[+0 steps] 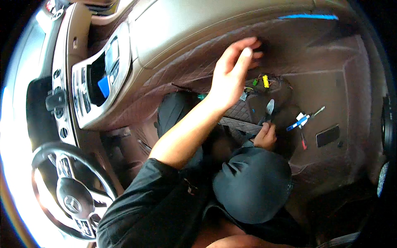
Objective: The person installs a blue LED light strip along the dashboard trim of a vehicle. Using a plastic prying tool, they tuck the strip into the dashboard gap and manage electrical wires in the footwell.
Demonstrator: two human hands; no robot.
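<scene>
My left hand (233, 72) is raised over the quilted brown lining beside the long tan panel. It holds nothing; its fingers are loosely bent and apart from the thumb. Lower and to the right, my right hand (266, 136) is closed around a tool with a dark handle and a flat silver tip (270, 106). The tip points up and away from me; its exact kind cannot be made out. Just beyond it lie a yellow connector (265, 81) and a small green connector (255, 82) among thin wires.
On the brown floor at right lie a blue-handled tool (297, 124) with a metal shaft, a red-ended tool (304, 144) and a dark phone (328, 135). A blue strip (310, 17) runs along the far edge. The steering wheel (74, 194) and centre console (84, 95) are at left.
</scene>
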